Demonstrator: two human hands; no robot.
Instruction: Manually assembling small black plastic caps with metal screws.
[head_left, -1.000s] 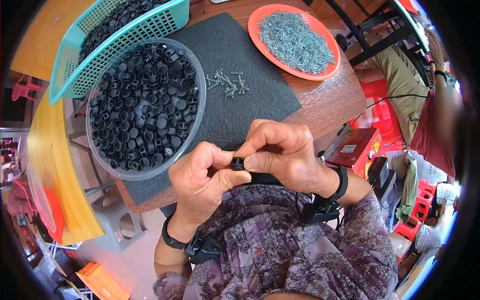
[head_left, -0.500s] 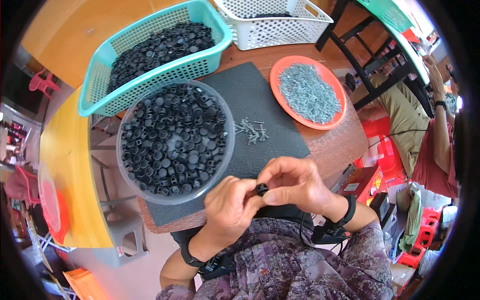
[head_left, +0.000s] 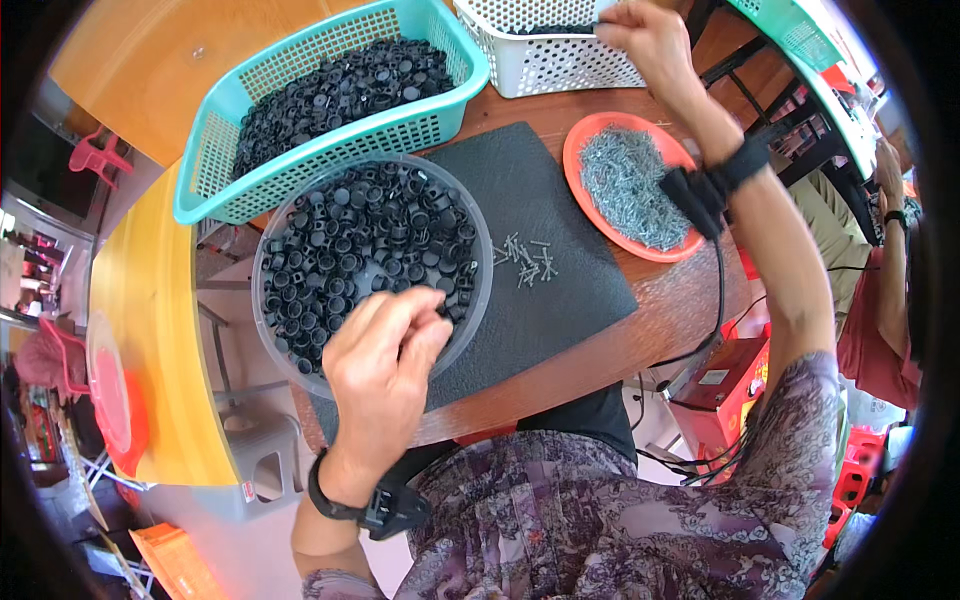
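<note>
Over the near right part of a clear round tub, my left hand has its thumb and fingers drawn together. Whatever they may hold is hidden. Small black plastic caps fill the tub. My right hand reaches far forward to the white perforated basket, fingertips pinched at its right end. Dark pieces lie in that basket, so I cannot make out whether a black one is between the fingertips. Several loose screws lie on the dark mat to the right of the tub.
An orange plate heaped with silvery screws stands under my right forearm. Behind the tub is a turquoise basket of black parts. A cable hangs from my right wrist strap. Another person's arm shows at far right.
My hands, together on a small black cap before, have parted. The right went forward to the white basket; the left moved left over the tub. The view has shifted slightly.
</note>
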